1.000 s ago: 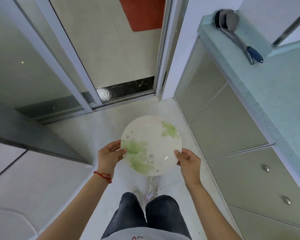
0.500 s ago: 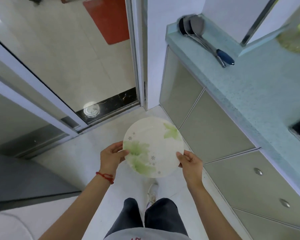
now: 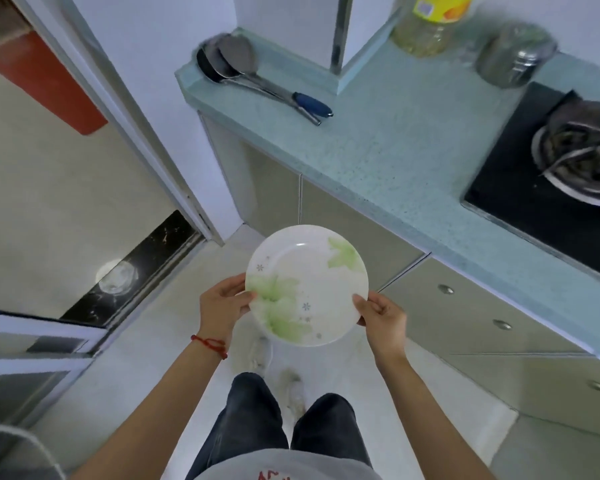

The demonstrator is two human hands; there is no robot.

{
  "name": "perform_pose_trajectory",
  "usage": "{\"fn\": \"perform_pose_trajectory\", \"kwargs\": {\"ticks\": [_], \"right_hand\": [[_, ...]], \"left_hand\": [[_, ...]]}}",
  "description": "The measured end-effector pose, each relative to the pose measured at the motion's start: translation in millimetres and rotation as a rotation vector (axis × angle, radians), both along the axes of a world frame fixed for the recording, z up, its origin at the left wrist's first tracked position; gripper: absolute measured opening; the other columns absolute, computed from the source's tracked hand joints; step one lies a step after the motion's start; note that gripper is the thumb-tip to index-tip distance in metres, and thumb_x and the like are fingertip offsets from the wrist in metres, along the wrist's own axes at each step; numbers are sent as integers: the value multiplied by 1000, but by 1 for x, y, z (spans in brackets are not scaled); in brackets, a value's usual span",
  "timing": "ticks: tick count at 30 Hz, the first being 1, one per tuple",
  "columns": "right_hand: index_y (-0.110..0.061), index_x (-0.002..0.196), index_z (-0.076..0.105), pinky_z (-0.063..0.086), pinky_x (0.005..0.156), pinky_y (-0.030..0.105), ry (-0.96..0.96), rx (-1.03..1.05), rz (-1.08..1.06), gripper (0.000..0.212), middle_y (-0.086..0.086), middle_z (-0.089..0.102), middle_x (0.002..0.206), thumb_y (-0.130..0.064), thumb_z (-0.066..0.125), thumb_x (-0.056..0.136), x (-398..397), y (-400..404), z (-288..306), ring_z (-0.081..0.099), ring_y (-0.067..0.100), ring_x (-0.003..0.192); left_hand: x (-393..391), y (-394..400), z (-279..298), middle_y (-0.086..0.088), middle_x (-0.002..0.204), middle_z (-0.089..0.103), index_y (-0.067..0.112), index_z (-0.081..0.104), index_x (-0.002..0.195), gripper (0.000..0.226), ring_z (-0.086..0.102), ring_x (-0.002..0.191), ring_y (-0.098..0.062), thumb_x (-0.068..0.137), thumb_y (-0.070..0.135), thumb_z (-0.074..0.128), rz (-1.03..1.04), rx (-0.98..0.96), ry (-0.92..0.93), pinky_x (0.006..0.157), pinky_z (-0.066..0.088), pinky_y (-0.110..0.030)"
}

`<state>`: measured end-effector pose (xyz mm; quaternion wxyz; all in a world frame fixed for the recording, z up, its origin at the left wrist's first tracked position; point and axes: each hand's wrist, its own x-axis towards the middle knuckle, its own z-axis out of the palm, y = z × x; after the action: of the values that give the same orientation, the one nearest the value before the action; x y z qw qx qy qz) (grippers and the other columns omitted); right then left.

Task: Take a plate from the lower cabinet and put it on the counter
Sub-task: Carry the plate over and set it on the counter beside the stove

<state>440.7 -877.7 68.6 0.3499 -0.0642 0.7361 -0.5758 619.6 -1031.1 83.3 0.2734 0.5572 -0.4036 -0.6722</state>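
Observation:
A round white plate with green leaf prints is held level in front of me, above the floor. My left hand grips its left rim, thumb on top. My right hand grips its lower right rim. The pale blue speckled counter runs along the right, just beyond and above the plate. Below it, the grey lower cabinet doors and drawers with round knobs are all closed.
Metal ladles with a blue handle lie at the counter's far left end. An oil bottle and a steel canister stand at the back. A black gas hob sits at the right. A sliding door frame stands at the left.
My view has swung right toward the counter, bringing the hob, bottle and canister into sight. The plate stays held in both hands and sits closer to the counter edge.

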Motion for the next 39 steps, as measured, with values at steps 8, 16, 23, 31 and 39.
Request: {"fn": "perform_pose_trajectory", "kwargs": {"ticks": [8,16,23,31,39], "right_hand": [[8,70,57,54,53,18,62,51,-249,23,2,54,54,-11,65,81,-17,-13,-1,50,9,51],[-4,79,67,54,53,17,48,-5,-399,5,-8,68,53,-7,65,82,-18,-56,12,63,6,54],[-11,72,65,52,51,14,104,-17,-502,11,-14,64,47,-5,64,82,-44,-71,21,58,-1,49],[-18,75,67,52,51,13,106,-22,-525,12,-14,70,56,-7,65,81,-108,-80,19,64,-1,56],[-23,67,67,51,51,12,118,19,-512,20,-3,66,57,-11,66,82,-198,-92,16,61,2,53]], "left_hand": [[-58,-53,3,-5,89,70,6,67,98,36,69,76,-15,71,-16,58,-295,-12,31,57,56,-20],[-91,-118,8,9,69,75,12,68,93,38,71,69,-12,70,-17,59,-451,-19,61,56,56,-19],[-139,-140,11,11,68,75,13,67,98,42,70,68,-9,71,-17,56,-553,-1,99,56,55,-18],[-206,-154,6,-11,97,68,3,63,108,40,70,70,-10,72,-16,57,-599,-11,99,58,57,-20],[-296,-162,2,-17,102,66,5,64,104,41,69,64,-10,70,-17,58,-534,-14,53,55,56,-20]]}}
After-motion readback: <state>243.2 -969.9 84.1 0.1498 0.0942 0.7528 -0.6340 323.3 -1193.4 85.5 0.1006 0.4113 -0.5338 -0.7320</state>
